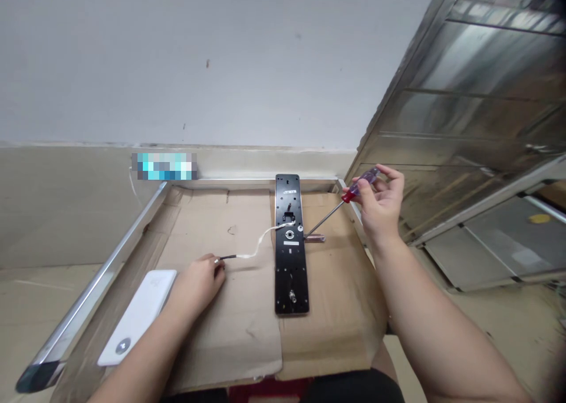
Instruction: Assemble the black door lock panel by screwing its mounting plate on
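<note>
Head view: a long black plate [290, 268] lies flat on the cardboard [221, 326] that covers the tabletop [250, 184]. Its long side runs from the person toward the wall [265, 67]. The right hand [382, 200] is up off the cardboard, to the right of the plate and a bit past its middle. It grips a screwdriver [363, 183] by the purple handle. The metal rod slants down and left to the plate's right edge; the tip is too small here to tell if it touches.

The left hand [201, 282] is low down on the other side, and the plate lies to its right. Its fingers pinch the end of a thin wire [264, 233]. That wire bends across the gap and onto the middle of the plate. The left hand is a little nearer to the plate than the right one.

A brown handle [316, 238] sticks out from the plate's right edge, just beside the screwdriver tip, so it crowds that spot. A white board [137, 317] lies by the left arm, well apart from the plate.
</note>
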`<state>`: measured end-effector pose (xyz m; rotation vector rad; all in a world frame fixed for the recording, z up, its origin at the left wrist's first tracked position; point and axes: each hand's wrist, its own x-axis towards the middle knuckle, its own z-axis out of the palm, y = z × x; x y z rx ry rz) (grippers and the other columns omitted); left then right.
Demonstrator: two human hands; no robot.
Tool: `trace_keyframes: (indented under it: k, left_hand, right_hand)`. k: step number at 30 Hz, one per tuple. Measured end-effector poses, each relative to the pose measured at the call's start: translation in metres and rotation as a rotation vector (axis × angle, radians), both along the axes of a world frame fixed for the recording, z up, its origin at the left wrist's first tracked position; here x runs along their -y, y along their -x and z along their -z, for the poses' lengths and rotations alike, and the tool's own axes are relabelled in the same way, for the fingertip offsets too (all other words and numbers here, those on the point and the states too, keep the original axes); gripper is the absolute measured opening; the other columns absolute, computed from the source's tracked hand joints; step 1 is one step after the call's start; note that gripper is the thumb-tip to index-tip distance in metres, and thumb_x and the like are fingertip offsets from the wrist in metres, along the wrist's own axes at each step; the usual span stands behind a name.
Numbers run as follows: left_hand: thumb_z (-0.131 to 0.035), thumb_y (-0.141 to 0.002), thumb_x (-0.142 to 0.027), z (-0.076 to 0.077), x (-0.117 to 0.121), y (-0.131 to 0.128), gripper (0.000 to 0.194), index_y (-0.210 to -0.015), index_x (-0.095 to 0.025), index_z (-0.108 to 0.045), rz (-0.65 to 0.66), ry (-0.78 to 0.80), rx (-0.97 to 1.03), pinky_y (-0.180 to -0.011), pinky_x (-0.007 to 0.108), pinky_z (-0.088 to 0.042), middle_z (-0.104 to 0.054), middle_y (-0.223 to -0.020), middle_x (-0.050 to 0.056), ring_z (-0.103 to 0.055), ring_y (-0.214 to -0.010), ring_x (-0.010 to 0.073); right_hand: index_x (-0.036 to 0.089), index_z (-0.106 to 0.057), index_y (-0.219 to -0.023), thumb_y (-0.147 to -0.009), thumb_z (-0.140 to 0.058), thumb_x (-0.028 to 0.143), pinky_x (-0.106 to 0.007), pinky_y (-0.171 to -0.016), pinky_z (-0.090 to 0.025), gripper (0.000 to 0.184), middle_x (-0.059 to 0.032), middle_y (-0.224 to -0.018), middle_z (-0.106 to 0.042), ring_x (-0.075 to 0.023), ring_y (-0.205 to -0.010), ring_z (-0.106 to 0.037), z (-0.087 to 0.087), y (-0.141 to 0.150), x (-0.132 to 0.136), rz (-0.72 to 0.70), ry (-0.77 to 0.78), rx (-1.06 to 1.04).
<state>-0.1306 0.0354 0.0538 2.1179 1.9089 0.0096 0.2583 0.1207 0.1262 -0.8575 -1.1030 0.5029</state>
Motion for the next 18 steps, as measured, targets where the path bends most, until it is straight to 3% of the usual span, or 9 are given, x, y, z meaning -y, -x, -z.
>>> trace_keyframes:
  k: [5,13,15,18]
  left_hand:
    - [-0.04,-0.097,-0.035,0.007,0.0,0.003,0.036,-0.093,-0.018,-0.073,0.019,-0.036,-0.006,-0.075,0.034,-0.047,-0.072,-0.104,0.012,-0.069,-0.091,0.0269]
    - [-0.033,-0.1,-0.034,0.015,-0.001,0.007,0.037,-0.092,-0.016,-0.065,-0.045,-0.047,0.023,-0.078,0.037,-0.048,-0.072,-0.104,0.016,-0.07,-0.092,0.0299]
    - [-0.035,-0.099,-0.035,0.01,-0.005,0.016,0.035,-0.095,-0.016,-0.065,-0.109,-0.05,0.046,-0.079,0.039,-0.048,-0.073,-0.101,0.016,-0.07,-0.092,0.0317]
    - [-0.043,-0.096,-0.036,-0.011,-0.011,0.029,0.029,-0.1,-0.018,-0.066,-0.304,-0.164,0.126,-0.078,0.04,-0.05,-0.075,-0.094,0.014,-0.071,-0.091,0.0328]
  right_hand:
    - [0.03,-0.049,-0.12,-0.081,-0.079,0.035,-0.032,-0.056,-0.065,0.049,-0.0031,-0.094,-0.07,-0.021,-0.078,-0.076,0.001,-0.001,0.0,-0.011,-0.01,-0.014]
    - [0.03,-0.048,-0.12,-0.083,-0.077,0.035,-0.034,-0.06,-0.066,0.047,-0.0017,-0.094,-0.07,-0.019,-0.073,-0.075,-0.001,0.0,0.001,-0.015,-0.013,-0.005]
    - [0.03,-0.048,-0.119,-0.083,-0.077,0.035,-0.034,-0.061,-0.066,0.046,-0.0015,-0.094,-0.069,-0.0186,-0.072,-0.075,-0.003,0.002,0.003,-0.008,-0.022,-0.012]
    - [0.031,-0.046,-0.118,-0.084,-0.076,0.034,-0.034,-0.063,-0.067,0.045,-0.0004,-0.095,-0.069,-0.0172,-0.071,-0.075,-0.006,0.004,0.004,0.002,-0.048,-0.052]
